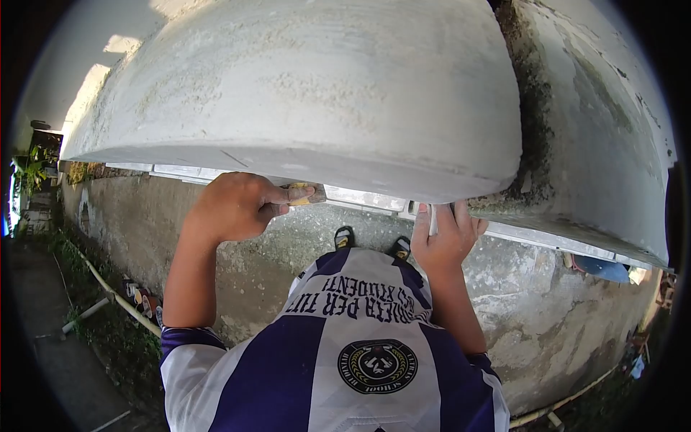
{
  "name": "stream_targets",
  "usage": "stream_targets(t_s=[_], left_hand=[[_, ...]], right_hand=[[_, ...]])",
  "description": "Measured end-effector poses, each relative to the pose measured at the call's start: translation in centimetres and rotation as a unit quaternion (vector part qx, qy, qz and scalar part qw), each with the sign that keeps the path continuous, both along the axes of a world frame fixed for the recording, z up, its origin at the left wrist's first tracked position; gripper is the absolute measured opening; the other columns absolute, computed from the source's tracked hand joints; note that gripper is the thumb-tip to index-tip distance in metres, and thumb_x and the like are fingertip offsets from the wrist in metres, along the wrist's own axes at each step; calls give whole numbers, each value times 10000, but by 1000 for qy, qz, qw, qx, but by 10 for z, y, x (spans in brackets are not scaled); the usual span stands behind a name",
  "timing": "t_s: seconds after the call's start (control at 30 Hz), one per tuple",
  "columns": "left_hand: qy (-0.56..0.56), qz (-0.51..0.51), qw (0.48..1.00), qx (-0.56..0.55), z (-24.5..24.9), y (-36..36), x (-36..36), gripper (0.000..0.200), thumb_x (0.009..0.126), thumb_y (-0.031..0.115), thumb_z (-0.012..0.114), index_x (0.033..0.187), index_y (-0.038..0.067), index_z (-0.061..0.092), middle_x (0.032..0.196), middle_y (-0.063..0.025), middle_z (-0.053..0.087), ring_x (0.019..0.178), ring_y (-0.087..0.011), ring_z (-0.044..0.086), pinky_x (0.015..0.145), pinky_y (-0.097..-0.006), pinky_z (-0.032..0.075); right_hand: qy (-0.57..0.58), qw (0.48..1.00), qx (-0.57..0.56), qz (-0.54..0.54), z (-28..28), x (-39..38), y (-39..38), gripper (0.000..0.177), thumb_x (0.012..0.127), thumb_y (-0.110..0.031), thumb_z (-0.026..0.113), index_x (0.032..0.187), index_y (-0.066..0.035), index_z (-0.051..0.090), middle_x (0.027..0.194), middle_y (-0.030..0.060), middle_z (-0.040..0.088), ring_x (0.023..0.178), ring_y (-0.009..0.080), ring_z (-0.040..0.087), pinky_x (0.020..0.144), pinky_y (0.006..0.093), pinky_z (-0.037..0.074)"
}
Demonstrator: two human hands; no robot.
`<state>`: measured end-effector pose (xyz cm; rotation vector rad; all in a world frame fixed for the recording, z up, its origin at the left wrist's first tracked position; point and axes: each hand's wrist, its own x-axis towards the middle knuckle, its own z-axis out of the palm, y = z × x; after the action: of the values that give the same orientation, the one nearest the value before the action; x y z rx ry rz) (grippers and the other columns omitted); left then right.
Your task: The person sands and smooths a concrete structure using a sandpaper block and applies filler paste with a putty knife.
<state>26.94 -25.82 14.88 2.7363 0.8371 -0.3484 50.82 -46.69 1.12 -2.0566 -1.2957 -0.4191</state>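
Observation:
My left hand (237, 207) is closed, with its thumb and fingers around a small putty knife (309, 193) that has yellowish and dark areas. The blade lies close under the lower edge of a curved, whitish plastered wall (324, 93). To the right, my right hand (448, 241) reaches up with its fingers apart, the tips meeting the wall's lower edge near its rounded corner. Its fingertips are partly hidden by that edge. Just below the wall, a long pale rail (367, 199) runs behind both hands.
A dark, rough groove (530, 108) separates the wall from another plastered surface (604, 122) at right. Far below lies stained concrete ground (533, 309), where my sandalled feet (345, 237) stand. A bamboo pole (108, 288) lies at left, and a blue object (601, 268) shows at right.

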Motion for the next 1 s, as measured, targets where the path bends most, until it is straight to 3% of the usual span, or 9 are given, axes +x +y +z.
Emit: stream_targets(t_s=[0.13,0.2,0.3,0.37,0.4,0.67,1.0], left_hand=[[-70,-47,994,64,-5,-16,31,273,820,176,756,1087,209,804,903,-117,748,840,-312,726,737,-415,583],[-157,-114,975,108,-12,-23,50,311,819,144,721,1110,215,804,947,-127,746,846,-313,729,728,-409,592],[-150,-124,980,29,-30,-34,74,365,811,105,686,1138,216,803,1000,-133,749,855,-301,735,704,-397,600],[-177,-154,969,83,-31,-38,80,387,804,94,680,1147,225,803,1006,-142,747,857,-297,737,699,-394,602],[-193,-145,966,88,-31,-38,75,369,806,110,693,1131,240,808,930,-152,747,838,-297,734,680,-402,593],[-10,-2,1000,28,6,-8,-10,336,821,141,716,1128,253,799,834,-119,742,793,-310,721,714,-429,560],[-158,-164,971,75,-42,-50,77,310,779,129,730,1069,200,813,802,-162,734,746,-305,730,698,-425,573]], right_hand=[[-18,999,28,2,3,-1,4,262,865,-228,677,1031,-44,763,1184,148,667,990,333,583,938,449,332],[-23,999,37,4,4,0,6,262,867,-219,672,1035,-39,762,1186,153,665,1053,351,589,979,462,334],[-28,999,33,7,4,-2,4,262,867,-212,669,1037,-35,762,1196,159,662,1107,365,588,1016,480,335],[-32,999,25,-3,6,-3,6,265,866,-212,670,1039,-34,762,1200,161,661,1101,364,588,1016,487,338],[-27,999,28,0,6,-2,6,267,866,-211,670,1043,-35,762,1206,161,661,1102,363,588,1015,484,338],[3,1000,14,12,13,-6,5,281,855,-206,675,1068,-44,762,1252,155,653,1119,350,583,974,460,336],[-15,1000,23,8,3,-1,1,287,863,-212,674,1075,-38,759,1286,166,645,1154,365,576,1020,479,328]])
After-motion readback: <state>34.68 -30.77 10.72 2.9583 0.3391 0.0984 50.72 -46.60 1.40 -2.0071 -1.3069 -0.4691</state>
